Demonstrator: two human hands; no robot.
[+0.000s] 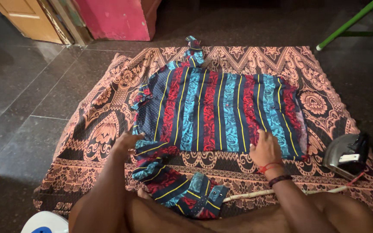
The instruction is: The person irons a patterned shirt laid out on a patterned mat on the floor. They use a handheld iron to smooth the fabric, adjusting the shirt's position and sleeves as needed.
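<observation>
A dark tiled floor (18,90) carried a patterned orange-and-black cloth (109,129), spread flat. On it lay the striped shirt (212,112), its body flat in the cloth's middle, 1 sleeve (169,183) crumpled toward the person's knees. The shirt looked light, soft and limp, likely to wrinkle or slide under a push; its hems and seams seemed the best places to take hold. An iron (346,155) stood at the cloth's right edge, its cord (255,194) trailing along the near border. The left hand (126,142) rested flat and open beside the shirt's left edge; the right hand (265,150) pressed open-palmed on the lower hem, gripping nothing.
</observation>
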